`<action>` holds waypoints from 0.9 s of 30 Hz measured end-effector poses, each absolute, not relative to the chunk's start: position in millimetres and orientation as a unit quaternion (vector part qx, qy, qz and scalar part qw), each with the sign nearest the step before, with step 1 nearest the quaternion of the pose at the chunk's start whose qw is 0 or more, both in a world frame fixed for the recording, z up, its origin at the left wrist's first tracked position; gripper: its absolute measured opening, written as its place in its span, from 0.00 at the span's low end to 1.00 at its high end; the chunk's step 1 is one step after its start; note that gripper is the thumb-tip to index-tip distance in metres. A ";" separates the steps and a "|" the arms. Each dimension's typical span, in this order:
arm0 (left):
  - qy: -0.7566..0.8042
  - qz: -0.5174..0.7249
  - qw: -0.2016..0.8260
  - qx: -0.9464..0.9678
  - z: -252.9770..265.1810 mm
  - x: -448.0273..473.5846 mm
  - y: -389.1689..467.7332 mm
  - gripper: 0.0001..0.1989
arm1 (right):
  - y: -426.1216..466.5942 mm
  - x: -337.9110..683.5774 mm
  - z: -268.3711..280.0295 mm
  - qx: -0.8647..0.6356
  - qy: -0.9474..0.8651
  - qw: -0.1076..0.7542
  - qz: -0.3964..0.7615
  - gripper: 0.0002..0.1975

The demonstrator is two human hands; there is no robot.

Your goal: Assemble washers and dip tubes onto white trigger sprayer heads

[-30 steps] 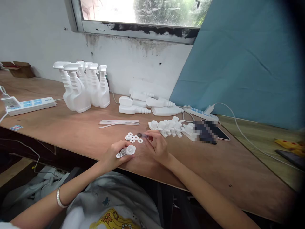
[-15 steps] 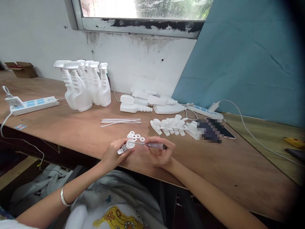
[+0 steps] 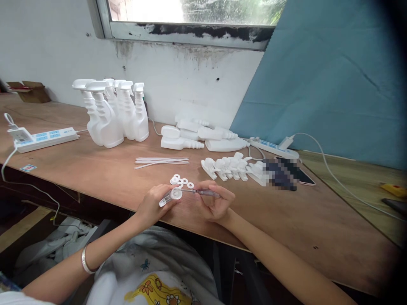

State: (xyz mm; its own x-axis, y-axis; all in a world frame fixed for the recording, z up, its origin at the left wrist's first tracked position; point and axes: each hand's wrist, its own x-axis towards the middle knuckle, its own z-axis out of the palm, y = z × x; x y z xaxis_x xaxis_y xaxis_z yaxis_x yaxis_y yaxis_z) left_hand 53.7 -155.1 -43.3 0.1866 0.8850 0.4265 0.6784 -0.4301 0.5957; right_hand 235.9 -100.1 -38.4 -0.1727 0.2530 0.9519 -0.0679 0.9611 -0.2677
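Turned since one second ago: right hand (image 3: 218,202), three o'clock from left hand (image 3: 155,202). Right fingers grip screwdriver (image 3: 206,192), shaft toward nine o'clock, at white plastic part (image 3: 173,196) gripped by left fingers. Washers (image 3: 180,182) at one o'clock from part.

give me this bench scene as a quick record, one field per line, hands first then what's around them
left hand: holds a white-and-clear plastic part
right hand: grips a clear-handled screwdriver
screwdriver aim: shaft points toward the plastic part; contact unclear
nearest loose items: white rings, just beyond the hands
farther back: thin white sticks
standing: white spray bottles
lying: white bottles
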 end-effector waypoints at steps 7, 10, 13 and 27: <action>0.507 0.388 0.154 0.754 -43.6 53.2 -153.9 0.16 | -94.0 242.8 -43.0 -0.040 -0.833 0.551 -0.007 0.16; 0.512 0.384 0.151 0.753 -41.3 53.8 -154.1 0.15 | -93.5 243.2 -49.9 -0.047 -0.854 0.516 -0.045 0.10; 0.507 0.378 0.143 0.762 -39.2 54.3 -154.5 0.14 | -97.0 238.9 -47.4 -0.056 -0.832 0.552 -0.009 0.13; 0.472 0.339 0.144 0.801 -37.8 51.8 -154.7 0.13 | -98.4 240.7 -18.0 -0.203 -0.717 0.577 0.334 0.18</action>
